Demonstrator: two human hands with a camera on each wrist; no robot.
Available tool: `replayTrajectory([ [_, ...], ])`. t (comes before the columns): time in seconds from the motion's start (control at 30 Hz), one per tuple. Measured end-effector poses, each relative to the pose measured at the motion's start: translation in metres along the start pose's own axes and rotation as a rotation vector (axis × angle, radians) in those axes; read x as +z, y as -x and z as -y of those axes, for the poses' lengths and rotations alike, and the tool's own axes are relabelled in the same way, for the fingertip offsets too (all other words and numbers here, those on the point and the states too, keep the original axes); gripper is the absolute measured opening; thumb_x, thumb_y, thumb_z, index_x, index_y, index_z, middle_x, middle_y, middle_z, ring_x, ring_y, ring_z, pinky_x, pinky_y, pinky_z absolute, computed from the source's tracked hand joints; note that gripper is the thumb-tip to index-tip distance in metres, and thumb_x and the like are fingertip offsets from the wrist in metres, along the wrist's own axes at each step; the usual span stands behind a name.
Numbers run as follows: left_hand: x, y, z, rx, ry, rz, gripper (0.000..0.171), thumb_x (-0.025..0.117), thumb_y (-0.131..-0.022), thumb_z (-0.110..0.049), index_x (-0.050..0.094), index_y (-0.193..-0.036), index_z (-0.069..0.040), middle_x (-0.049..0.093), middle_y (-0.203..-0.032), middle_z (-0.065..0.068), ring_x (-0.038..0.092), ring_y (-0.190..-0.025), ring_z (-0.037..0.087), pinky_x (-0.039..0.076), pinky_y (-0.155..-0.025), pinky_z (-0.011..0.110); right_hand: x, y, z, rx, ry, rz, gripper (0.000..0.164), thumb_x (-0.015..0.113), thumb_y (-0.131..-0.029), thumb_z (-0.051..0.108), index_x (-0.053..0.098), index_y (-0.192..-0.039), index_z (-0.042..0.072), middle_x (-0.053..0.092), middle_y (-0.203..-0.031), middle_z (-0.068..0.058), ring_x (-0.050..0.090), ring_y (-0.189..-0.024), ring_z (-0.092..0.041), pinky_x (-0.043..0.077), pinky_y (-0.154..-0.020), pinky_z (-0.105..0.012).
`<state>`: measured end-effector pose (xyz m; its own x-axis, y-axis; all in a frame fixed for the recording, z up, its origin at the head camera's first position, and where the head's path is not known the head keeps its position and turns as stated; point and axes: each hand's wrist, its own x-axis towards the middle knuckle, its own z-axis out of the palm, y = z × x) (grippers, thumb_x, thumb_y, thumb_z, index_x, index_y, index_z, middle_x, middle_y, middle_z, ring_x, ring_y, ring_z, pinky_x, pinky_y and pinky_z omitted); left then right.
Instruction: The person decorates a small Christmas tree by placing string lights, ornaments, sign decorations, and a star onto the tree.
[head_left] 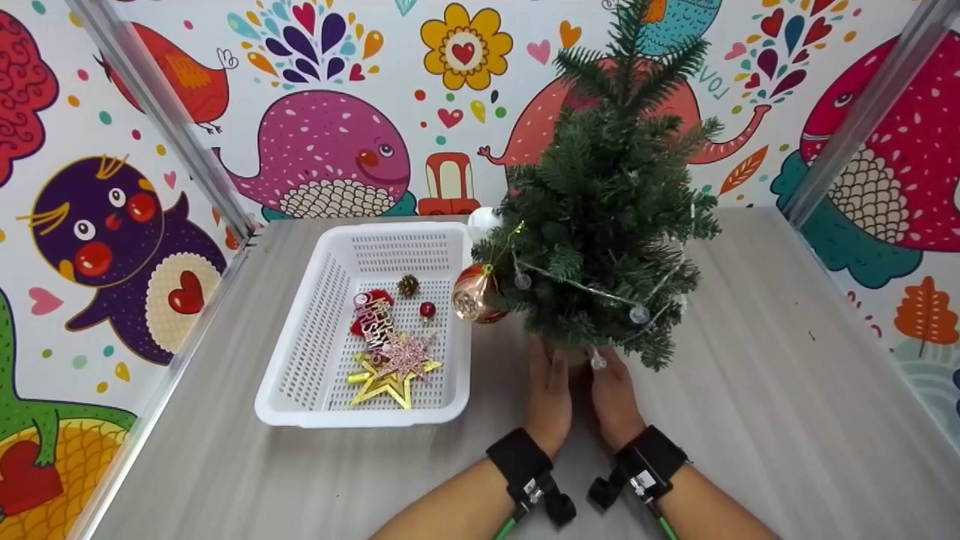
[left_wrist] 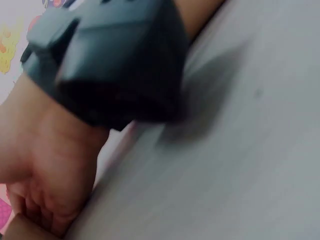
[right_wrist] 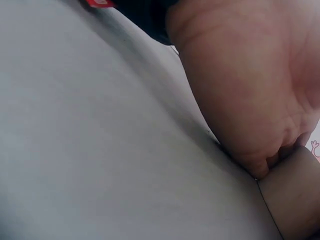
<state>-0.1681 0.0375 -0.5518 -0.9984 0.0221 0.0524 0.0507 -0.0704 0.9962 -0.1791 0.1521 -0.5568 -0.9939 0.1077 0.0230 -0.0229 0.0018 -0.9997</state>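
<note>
A small green Christmas tree (head_left: 600, 195) stands upright in the head view, right of centre. Both my left hand (head_left: 549, 397) and my right hand (head_left: 616, 397) grip its base from either side, low by the tabletop. Branches hide most of the fingers from above. Up close, the right wrist view has fingers curled behind the brown base (right_wrist: 295, 195), and the left wrist view also catches the base (left_wrist: 25, 230) at its lower corner. A copper-coloured ball (head_left: 480, 296) and a white ball (head_left: 484, 223) hang on the tree's left side. A light string (head_left: 581, 287) with clear bulbs crosses its front.
Left of the tree sits a white plastic basket (head_left: 296, 375). Inside lie a gold star (head_left: 386, 390), a pink glitter snowflake (head_left: 405, 354), a Merry Christmas sign (head_left: 369, 322), a pinecone (head_left: 408, 285) and a small red ball (head_left: 427, 309). Patterned walls (head_left: 465, 112) enclose the grey table (head_left: 787, 375).
</note>
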Motion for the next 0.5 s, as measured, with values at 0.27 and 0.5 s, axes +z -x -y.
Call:
replayTrajectory([
  [0.27,0.001,-0.007,0.003,-0.013,0.008,0.035,0.068,0.034,-0.117,-0.029,0.0,-0.168,0.002,0.0,-0.176,0.022,0.0,-0.163,0.038,0.006,-0.13,0.06,-0.003,0.004,0.002,0.007,0.007,-0.009,0.041,0.035,-0.116,0.015,0.053,-0.144,-0.01,0.051,-0.15,-0.025,0.05,-0.139,-0.025,0.039,-0.114,-0.035],
  [0.5,-0.003,-0.01,0.001,-0.037,0.018,0.09,0.067,0.032,-0.118,-0.032,0.002,-0.168,0.001,0.002,-0.176,0.023,0.003,-0.163,0.04,0.009,-0.129,0.061,-0.004,0.009,0.009,0.129,0.084,-0.047,0.056,0.037,-0.116,0.039,0.051,-0.152,-0.002,0.047,-0.158,-0.025,0.044,-0.147,-0.035,0.038,-0.118,-0.046],
])
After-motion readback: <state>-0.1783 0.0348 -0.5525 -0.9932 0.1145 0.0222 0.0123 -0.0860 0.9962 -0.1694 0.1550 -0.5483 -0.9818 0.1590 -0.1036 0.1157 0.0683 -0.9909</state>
